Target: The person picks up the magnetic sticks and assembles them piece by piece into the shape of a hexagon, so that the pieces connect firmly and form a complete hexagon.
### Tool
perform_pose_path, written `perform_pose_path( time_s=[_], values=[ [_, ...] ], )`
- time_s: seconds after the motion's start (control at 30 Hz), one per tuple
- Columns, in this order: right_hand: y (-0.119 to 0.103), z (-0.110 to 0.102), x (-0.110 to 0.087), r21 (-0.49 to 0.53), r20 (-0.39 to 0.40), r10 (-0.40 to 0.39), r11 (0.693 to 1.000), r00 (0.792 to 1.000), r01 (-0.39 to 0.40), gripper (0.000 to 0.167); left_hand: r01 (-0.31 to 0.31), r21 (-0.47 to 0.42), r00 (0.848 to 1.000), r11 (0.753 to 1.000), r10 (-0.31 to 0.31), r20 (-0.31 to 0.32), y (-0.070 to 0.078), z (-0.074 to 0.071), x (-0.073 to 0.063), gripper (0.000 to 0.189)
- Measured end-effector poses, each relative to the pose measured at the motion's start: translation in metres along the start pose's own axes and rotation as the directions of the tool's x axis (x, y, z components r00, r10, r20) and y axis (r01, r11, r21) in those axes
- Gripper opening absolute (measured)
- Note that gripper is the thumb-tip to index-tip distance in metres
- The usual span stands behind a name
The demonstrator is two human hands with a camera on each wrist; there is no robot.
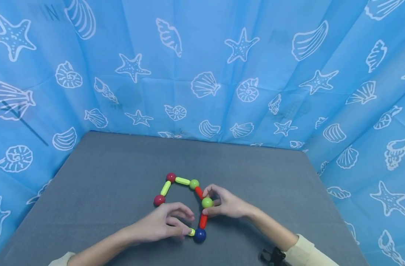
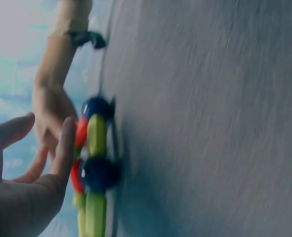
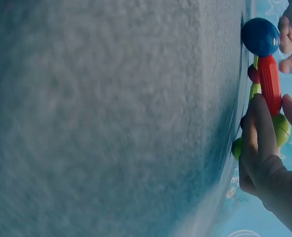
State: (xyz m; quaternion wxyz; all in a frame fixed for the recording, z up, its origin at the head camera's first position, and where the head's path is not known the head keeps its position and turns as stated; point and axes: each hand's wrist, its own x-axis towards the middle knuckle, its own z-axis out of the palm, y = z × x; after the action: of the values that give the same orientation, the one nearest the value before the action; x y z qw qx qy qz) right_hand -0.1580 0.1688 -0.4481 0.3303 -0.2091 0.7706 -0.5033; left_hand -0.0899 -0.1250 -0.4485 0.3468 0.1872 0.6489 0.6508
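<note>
A ring of magnetic balls and rods lies on the grey table. My right hand (image 1: 227, 203) holds a light green ball (image 1: 207, 202) at the ring's right side, thumb and fingers around it. Red rods (image 1: 203, 221) meet that ball, one leading down to a navy ball (image 1: 200, 235). My left hand (image 1: 164, 223) hovers at the near left side, fingers loosely bent and apart, thumb by a yellow-green rod (image 1: 191, 232). In the left wrist view nothing sits between its fingers. A second navy ball (image 2: 100, 174) shows there; the left hand hides it in the head view.
Two red balls (image 1: 171, 177), another green ball (image 1: 194, 184) and yellow-green rods (image 1: 182, 181) form the ring's far and left parts. A black strap-like item (image 1: 274, 255) is by the right sleeve. A blue shell-print curtain (image 1: 189, 107) surrounds the grey table (image 1: 122, 162).
</note>
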Motion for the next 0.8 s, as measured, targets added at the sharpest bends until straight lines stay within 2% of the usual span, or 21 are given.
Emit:
perform_pose_path(
  time_s=[0.1,0.2,0.27,0.37,0.43,0.5,0.63,0.8],
  values=[
    [0.001,-0.005,0.002,-0.006,0.008,-0.014,1.0,1.0,0.014,0.043,-0.07,0.1,0.996,0.993,0.075,-0.042,0.003,-0.022,0.0,0.043],
    [0.001,-0.009,0.004,0.002,0.021,-0.021,1.0,1.0,0.021,0.045,-0.118,0.249,0.977,0.961,0.156,-0.142,0.003,-0.047,0.001,0.043],
    [0.001,-0.011,0.005,0.003,0.023,-0.024,1.0,0.999,0.024,0.047,-0.118,0.349,0.952,0.93,0.206,-0.229,0.001,-0.061,0.002,0.04],
    [-0.001,-0.011,0.006,-0.016,0.013,-0.042,0.999,0.999,0.043,0.052,-0.074,0.454,0.901,0.888,0.255,-0.351,-0.005,-0.075,0.005,0.041],
    [-0.003,-0.011,0.008,-0.034,0.006,-0.055,0.998,0.998,0.056,0.058,-0.037,0.471,0.88,0.882,0.252,-0.403,-0.011,-0.08,0.009,0.046],
    [-0.004,-0.012,0.009,-0.05,0.004,-0.068,0.996,0.998,0.068,0.064,-0.009,0.441,0.879,0.897,0.217,-0.424,-0.016,-0.083,0.013,0.055],
    [-0.005,-0.013,0.011,-0.051,0.007,-0.077,0.996,0.997,0.077,0.072,0.011,0.373,0.899,0.928,0.154,-0.41,-0.024,-0.085,0.021,0.068],
    [-0.001,-0.014,0.013,-0.085,-0.039,-0.091,0.993,0.995,0.087,0.068,0.011,0.4,0.909,0.916,0.158,-0.387,-0.027,-0.085,0.029,0.073]
  ],
)
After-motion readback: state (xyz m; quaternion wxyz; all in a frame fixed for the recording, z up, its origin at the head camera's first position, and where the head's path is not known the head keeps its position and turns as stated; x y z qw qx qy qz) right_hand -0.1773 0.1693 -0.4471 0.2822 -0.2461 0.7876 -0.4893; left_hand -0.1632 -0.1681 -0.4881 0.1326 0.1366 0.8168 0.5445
